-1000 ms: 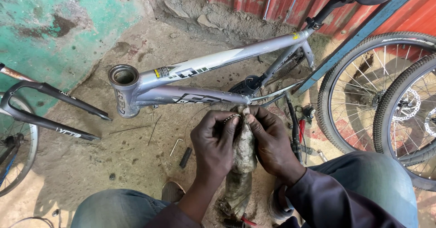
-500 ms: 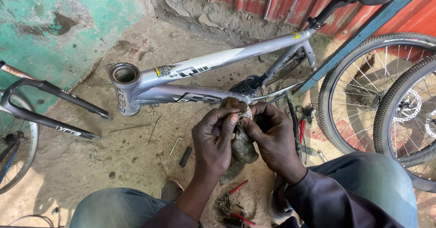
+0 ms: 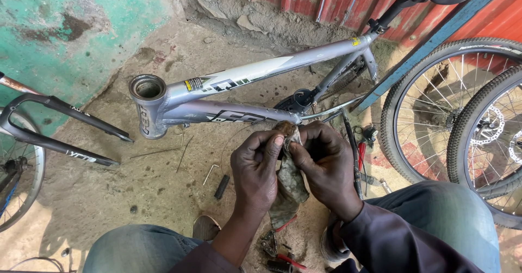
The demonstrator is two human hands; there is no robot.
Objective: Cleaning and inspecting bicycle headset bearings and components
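At centre frame, the left hand [image 3: 255,169] and right hand [image 3: 326,167] pinch a dirty rag [image 3: 288,188] around a small part, fingers clenched on it, just below the grey bicycle frame [image 3: 228,96]. The greasy part could slip from the cloth and drop onto the dirt floor [image 3: 109,197]. Compared with a second ago, the rag is bunched higher, its tail shorter.

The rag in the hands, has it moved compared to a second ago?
Yes. The rag has bunched upward between the left hand and right hand, toward the silver bike frame.
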